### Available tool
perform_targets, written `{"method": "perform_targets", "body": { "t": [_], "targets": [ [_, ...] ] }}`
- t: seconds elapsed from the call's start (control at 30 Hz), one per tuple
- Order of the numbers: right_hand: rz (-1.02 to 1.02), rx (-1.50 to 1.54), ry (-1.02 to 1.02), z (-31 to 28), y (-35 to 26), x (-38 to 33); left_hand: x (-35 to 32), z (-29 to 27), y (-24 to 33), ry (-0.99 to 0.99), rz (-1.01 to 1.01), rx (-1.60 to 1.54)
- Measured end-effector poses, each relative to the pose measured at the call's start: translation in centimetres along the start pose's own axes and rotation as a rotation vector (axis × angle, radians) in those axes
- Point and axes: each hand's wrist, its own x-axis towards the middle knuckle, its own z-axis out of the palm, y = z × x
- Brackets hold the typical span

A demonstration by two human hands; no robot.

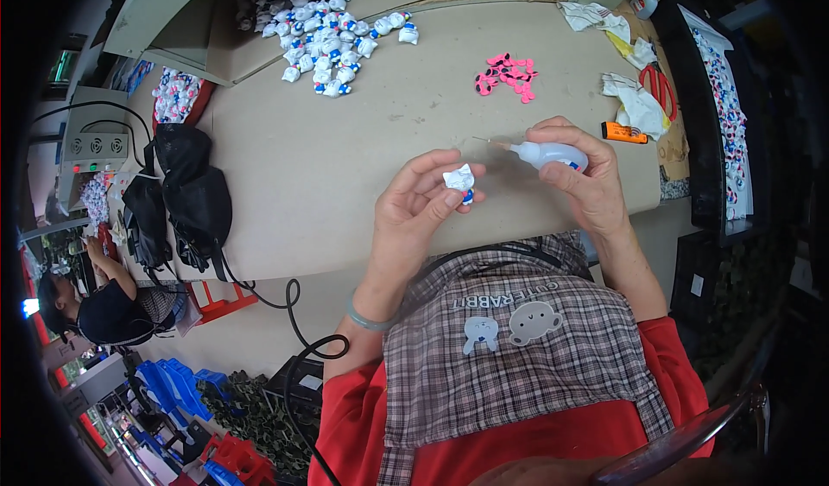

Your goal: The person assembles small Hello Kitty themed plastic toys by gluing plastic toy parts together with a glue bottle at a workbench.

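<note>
Here the tabletop (345, 158) is the biggest thing, a smooth beige slab with a rounded near edge. Below it a checked fabric apron (518, 356) with two small cartoon patches covers the person's lap over a red top. At the left edge a black bag (186, 197) slumps in soft folds, its straps trailing, and a black cable (294, 313) loops down off the tabletop.

Toward the far side lies a heap of small white figures (324, 41) with blue and red spots, glossy and rounded. To its right sits a smaller scatter of flat pink pieces (508, 75). Crumpled white rags (635, 102) lie at the right edge, with red scissors (661, 85) and a short orange tube (623, 133) beside them.

The right hand (587, 175) is closed around a soft translucent bottle (553, 154), its thin needle tip pointing left toward the other hand. The left hand (423, 201), a pale green bangle on its wrist, pinches one white figure (460, 181) between thumb and fingertips, held above the tabletop's near edge, just beside the bottle's tip but not touching it.
</note>
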Motion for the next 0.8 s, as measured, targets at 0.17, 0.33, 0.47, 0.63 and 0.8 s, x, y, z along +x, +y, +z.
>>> {"method": "perform_targets", "body": {
  "t": [0.17, 0.33, 0.47, 0.63, 0.8],
  "targets": [
    [0.001, 0.014, 0.084, 0.6, -1.1, -0.7, -0.3, 0.0, -0.4, -0.007, 0.025, 0.026],
    [-0.112, -0.226, 0.122, 0.9, -1.7, -1.1, -0.5, 0.2, -0.6, 0.009, 0.040, -0.008],
    [-0.128, -0.382, 0.124, 1.3, -2.8, -2.0, -0.5, 0.5, -0.8, 0.033, 0.086, -0.002],
    [-0.370, -0.634, 0.126, 1.7, -2.3, -2.0, -0.4, 0.3, -0.9, 0.039, 0.089, 0.000],
    [-0.452, -0.689, 0.114, 1.7, -2.0, -1.8, -0.4, 0.2, -1.2, 0.043, 0.096, 0.001]
  ]
}}
